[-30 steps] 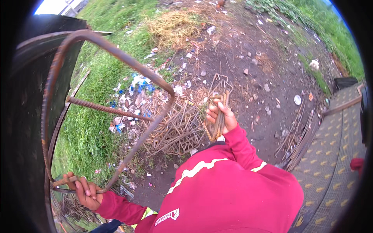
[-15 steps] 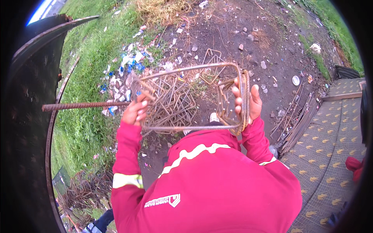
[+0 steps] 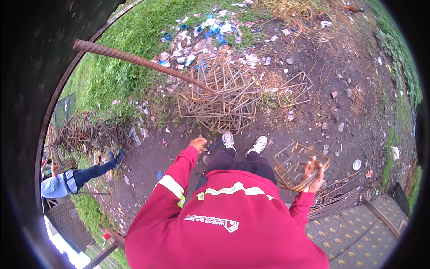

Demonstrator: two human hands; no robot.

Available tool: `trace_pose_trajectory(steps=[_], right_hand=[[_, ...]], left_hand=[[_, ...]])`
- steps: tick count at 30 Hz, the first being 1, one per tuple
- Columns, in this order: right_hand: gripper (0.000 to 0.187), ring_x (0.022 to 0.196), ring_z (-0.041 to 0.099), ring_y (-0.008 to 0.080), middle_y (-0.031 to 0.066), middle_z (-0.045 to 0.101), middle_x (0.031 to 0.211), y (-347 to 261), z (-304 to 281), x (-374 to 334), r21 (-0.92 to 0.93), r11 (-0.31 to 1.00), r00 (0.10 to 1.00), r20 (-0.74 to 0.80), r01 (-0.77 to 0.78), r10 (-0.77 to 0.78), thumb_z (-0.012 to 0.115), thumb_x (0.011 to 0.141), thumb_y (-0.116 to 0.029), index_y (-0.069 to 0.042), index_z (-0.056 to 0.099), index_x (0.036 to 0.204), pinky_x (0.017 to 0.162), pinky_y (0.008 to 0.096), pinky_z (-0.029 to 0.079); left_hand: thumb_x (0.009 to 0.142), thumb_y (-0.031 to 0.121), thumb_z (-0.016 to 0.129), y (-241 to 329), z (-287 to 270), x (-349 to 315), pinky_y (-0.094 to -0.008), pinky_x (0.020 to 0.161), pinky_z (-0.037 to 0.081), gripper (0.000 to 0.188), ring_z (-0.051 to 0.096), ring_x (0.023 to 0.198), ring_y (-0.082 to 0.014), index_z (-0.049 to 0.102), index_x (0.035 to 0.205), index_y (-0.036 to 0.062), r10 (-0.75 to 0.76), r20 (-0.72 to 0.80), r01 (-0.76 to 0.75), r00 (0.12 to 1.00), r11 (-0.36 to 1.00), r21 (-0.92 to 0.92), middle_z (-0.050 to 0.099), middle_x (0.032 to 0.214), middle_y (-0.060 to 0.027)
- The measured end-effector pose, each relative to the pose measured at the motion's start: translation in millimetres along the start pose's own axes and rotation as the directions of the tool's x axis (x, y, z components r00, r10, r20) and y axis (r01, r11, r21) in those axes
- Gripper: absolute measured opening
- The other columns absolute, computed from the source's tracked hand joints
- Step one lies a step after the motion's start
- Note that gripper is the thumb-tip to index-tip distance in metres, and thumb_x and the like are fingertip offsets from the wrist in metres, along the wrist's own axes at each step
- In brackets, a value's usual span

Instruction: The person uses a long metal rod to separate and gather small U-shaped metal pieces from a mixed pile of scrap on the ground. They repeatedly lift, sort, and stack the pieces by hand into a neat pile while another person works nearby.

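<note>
My right hand is closed around a bundle of rusty rectangular rebar stirrups, held low at my right side. My left hand hangs in front of me with its fingers curled and nothing visible in them. Beyond my feet lies a tangled pile of similar stirrups. A thick ribbed steel bar slants across from the upper left, its far end over the pile. To the right of the pile, a few loose stirrups rest on the soil.
Scattered litter covers the grass behind the pile. At left are another heap of bent steel and a person. A dark curved metal sheet borders the left side. Thin rods and a patterned sheet lie at right.
My left hand has let go of the stirrup that stretched between my hands and moved down. My right hand has lowered with its bundle. The view has shifted, showing my feet and another person.
</note>
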State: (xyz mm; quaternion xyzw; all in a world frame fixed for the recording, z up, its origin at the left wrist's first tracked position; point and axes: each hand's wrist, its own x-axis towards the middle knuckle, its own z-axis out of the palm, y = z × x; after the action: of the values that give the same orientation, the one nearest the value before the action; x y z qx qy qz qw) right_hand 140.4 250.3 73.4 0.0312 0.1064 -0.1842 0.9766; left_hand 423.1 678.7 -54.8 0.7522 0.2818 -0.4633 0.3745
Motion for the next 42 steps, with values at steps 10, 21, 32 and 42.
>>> trace_pose_trajectory(steps=[10,21,32,42], right_hand=[[0.027,0.05,0.041,0.0114,0.0003,0.048,0.061,26,-26,-12,-0.089,0.996,0.932,-0.36,0.0,-0.032,0.042,0.096,-0.033,-0.009,0.055,0.098,0.049,0.0271,0.037],[0.026,0.045,0.042,0.0102,-0.0008,0.047,0.057,60,-27,-45,-0.401,0.886,0.821,-0.408,0.233,-0.4,0.042,0.097,-0.033,-0.009,0.05,0.091,0.044,0.026,0.037],[0.025,0.043,0.038,0.0084,-0.0023,0.043,0.056,102,-11,-72,-0.429,0.835,0.656,-0.526,0.344,-0.541,0.044,0.096,-0.034,-0.01,0.049,0.092,0.04,0.0226,0.035],[0.028,0.046,0.041,0.0098,-0.0017,0.045,0.058,142,-17,-75,-0.413,0.838,0.703,-0.473,0.356,-0.532,0.044,0.096,-0.037,-0.01,0.05,0.094,0.043,0.0243,0.036]], left_hand=[[0.083,0.009,0.055,103,-49,173,-0.0237,0.045,0.043,0.02,0.053,0.053,-0.0097,0.062,0.102,0.005,0.344,-0.352,-0.448,0.871,0.85,-0.278,0.062,0.076,-0.0019],[0.067,0.043,0.074,254,-7,247,-0.046,0.096,0.039,0.071,0.044,0.118,-0.0372,0.05,0.123,0.0078,0.571,-0.455,-0.096,0.683,0.689,0.718,0.045,0.128,-0.021],[0.065,0.032,0.072,274,-36,273,-0.0383,0.089,0.046,0.061,0.057,0.107,-0.0337,0.056,0.116,0.0016,0.212,-0.279,-0.002,0.936,0.799,0.602,0.059,0.114,-0.0232],[0.071,0.03,0.069,233,12,286,-0.0406,0.073,0.046,0.051,0.058,0.086,-0.0301,0.057,0.113,0.0037,0.369,-0.409,-0.262,0.835,0.919,0.293,0.06,0.099,-0.0207]])
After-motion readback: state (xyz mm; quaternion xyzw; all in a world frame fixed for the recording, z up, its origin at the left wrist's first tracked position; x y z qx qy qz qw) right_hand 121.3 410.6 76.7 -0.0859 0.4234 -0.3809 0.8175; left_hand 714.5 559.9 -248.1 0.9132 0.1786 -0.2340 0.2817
